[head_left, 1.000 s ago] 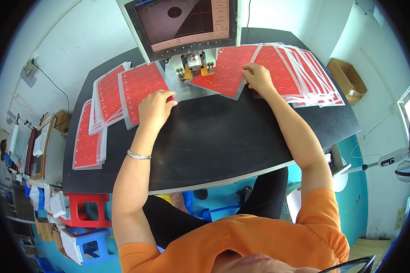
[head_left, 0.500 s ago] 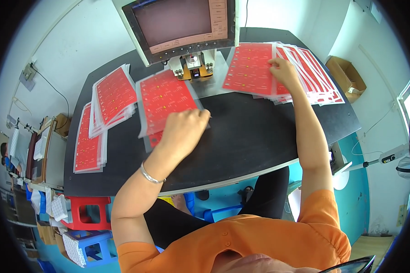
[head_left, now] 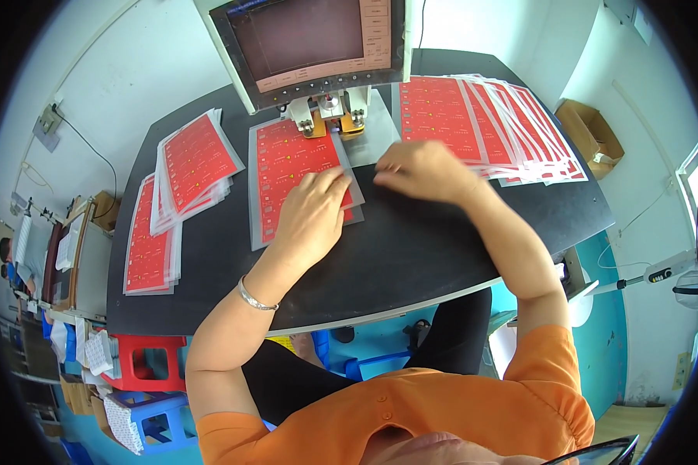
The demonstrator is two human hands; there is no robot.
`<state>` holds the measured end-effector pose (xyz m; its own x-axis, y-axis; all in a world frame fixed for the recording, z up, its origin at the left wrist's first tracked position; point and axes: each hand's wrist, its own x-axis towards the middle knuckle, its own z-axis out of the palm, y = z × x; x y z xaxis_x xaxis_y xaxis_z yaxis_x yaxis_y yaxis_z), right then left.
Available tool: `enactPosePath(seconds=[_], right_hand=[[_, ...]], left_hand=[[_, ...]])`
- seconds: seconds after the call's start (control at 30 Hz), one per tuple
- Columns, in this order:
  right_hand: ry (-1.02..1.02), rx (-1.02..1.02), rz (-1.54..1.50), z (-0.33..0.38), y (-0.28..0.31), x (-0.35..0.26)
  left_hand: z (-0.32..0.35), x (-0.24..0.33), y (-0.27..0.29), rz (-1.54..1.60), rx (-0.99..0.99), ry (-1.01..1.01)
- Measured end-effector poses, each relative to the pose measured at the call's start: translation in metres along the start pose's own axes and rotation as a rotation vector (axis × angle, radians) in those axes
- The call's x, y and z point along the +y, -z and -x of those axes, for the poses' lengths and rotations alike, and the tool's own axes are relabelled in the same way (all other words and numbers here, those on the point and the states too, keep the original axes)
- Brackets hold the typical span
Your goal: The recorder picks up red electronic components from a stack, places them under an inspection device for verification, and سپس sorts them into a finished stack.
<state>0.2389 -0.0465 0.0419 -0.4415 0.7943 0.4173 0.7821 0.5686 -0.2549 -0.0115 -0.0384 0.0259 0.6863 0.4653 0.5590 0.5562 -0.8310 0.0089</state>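
Observation:
A red printed sheet (head_left: 275,180) with clear borders lies on the dark table, its far end under the head of the machine (head_left: 330,108). My left hand (head_left: 312,208) is over its right side, fingers closed at the sheet's edge. Beneath it, part of another red sheet shows at the lower right. To the right of this sheet, my right hand (head_left: 426,169) is above the table, its fingers bent and smeared by motion. Beyond that hand a fanned stack of red sheets (head_left: 440,116) covers the table's far right.
Two overlapping piles of red sheets, a far one (head_left: 198,159) and a nearer one (head_left: 147,248), lie at the left. A monitor (head_left: 306,43) rises above the machine at the back. Beyond the table's right edge is an open cardboard box (head_left: 589,139).
My right hand has left the fanned stack and come left toward the machine. The sheet at my left hand has straightened and shifted slightly right; my left hand moved a little left.

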Motion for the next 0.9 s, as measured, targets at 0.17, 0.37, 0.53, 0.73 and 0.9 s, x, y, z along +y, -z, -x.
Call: enactPosePath(seconds=[0.17,0.37,0.53,0.73,0.9], right_hand=[[0.255,0.133,0.039,-0.002,-0.040,-0.036],[0.299,-0.192,0.049,0.001,-0.049,-0.052],[0.323,-0.242,-0.067,0.003,-0.046,-0.062],[0.258,-0.377,-0.093,0.004,-0.037,-0.069],[0.333,-0.326,-0.079,0.002,-0.038,-0.065]], left_hand=[[-0.006,-0.003,0.008,0.036,-0.002,0.172],[-0.001,0.012,0.004,0.069,-0.022,0.074],[-0.003,0.020,0.009,-0.004,-0.061,0.130],[-0.004,0.022,0.009,-0.031,-0.083,0.111],[-0.007,0.021,0.013,0.016,-0.106,0.156]])
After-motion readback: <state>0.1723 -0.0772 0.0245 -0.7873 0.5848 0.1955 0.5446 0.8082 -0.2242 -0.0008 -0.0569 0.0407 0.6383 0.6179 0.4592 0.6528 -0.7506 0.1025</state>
